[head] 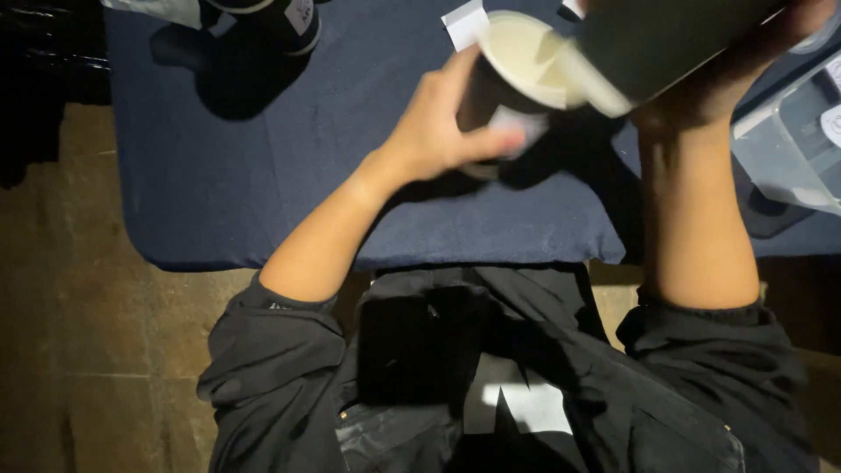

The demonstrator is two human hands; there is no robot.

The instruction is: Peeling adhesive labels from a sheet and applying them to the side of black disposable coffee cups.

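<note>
My left hand [435, 123] grips a dark paper cup [517, 74] with a cream-white inside, held tilted above a table covered in dark blue cloth [263, 175]. My right hand [736, 70] holds a larger dark container [666, 39] tipped so that its pale rim meets the cup's rim. The right hand's fingers are mostly hidden behind that container. Both bare forearms reach out from black sleeves.
A clear plastic bin [788, 140] stands at the right edge of the table. Another dark cup with a white label [280, 22] sits at the top left, with a white paper slip [464, 24] near the top centre. Brown floor lies to the left.
</note>
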